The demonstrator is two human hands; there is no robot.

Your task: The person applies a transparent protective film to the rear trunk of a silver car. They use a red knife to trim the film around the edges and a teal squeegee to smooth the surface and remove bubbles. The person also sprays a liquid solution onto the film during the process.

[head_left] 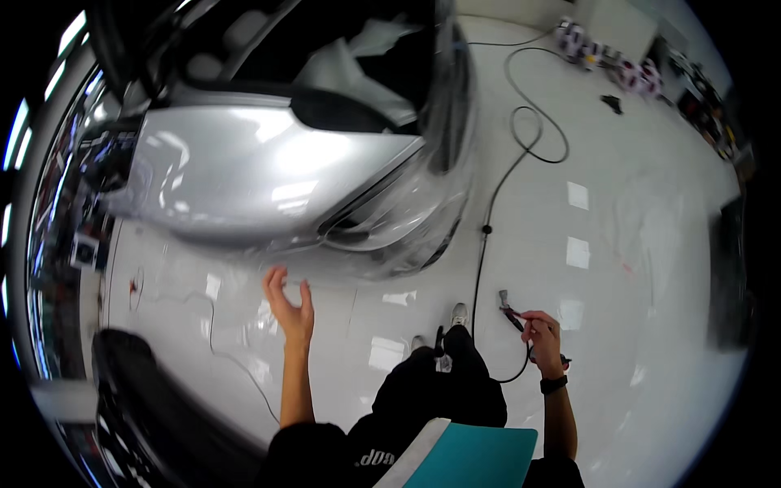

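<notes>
My left hand [290, 307] is raised with its fingers curved and apart, holding nothing. It is just below the lower edge of the silver car [244, 167], where loose clear film [407, 244] drapes around the bodywork; whether the fingertips touch the film I cannot tell. On the other side, my right hand [543, 337] has its fingers closed on a black hand tool [512, 317] with a grey metal nozzle pointing up and away. A black cord or hose [482, 272] leads to this tool; the exact kind of tool is unclear.
The black line loops across the glossy white floor [634, 203] toward objects by the far wall. A thin cable [213, 325] lies at left, near a black padded-looking object [154, 407]. A flat teal piece [476, 455] is close in front of my body.
</notes>
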